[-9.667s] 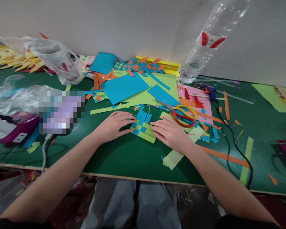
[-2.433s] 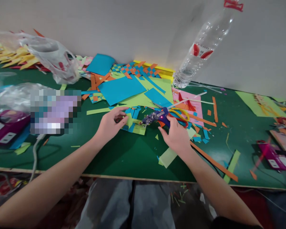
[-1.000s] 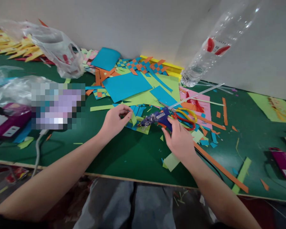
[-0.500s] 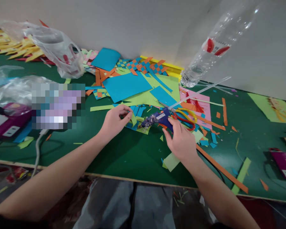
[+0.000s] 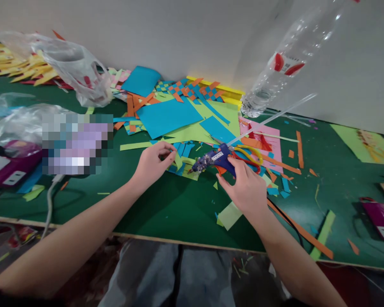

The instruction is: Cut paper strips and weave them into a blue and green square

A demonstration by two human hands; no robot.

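Observation:
My right hand [image 5: 245, 183] is wrapped round the handle of a blue hot glue gun [image 5: 220, 158], its nozzle pointing left and down. A clear glue stick [image 5: 272, 119] juts from its rear. My left hand [image 5: 156, 163] pinches the end of a light green paper strip [image 5: 178, 161], which curls up from a small weave of blue and green strips [image 5: 186, 149] on the table. The nozzle tip is close over the green part of this weave; whether it touches I cannot tell. Scissors with yellow and red handles [image 5: 251, 154] lie behind the glue gun.
Blue paper sheets [image 5: 169, 115] and orange-blue woven pieces [image 5: 192, 89] lie at the back. A plastic bottle [image 5: 275, 72] leans at the wall. To the left are a blurred-out device [image 5: 83, 147], a bagged cup [image 5: 80, 72] and a purple tool [image 5: 16, 164]; another purple glue-gun-like tool [image 5: 380, 219] is far right.
The glue gun has shifted slightly right, its rear glue stick tilting a little higher. My left hand keeps its pinch on the strip almost unmoved.

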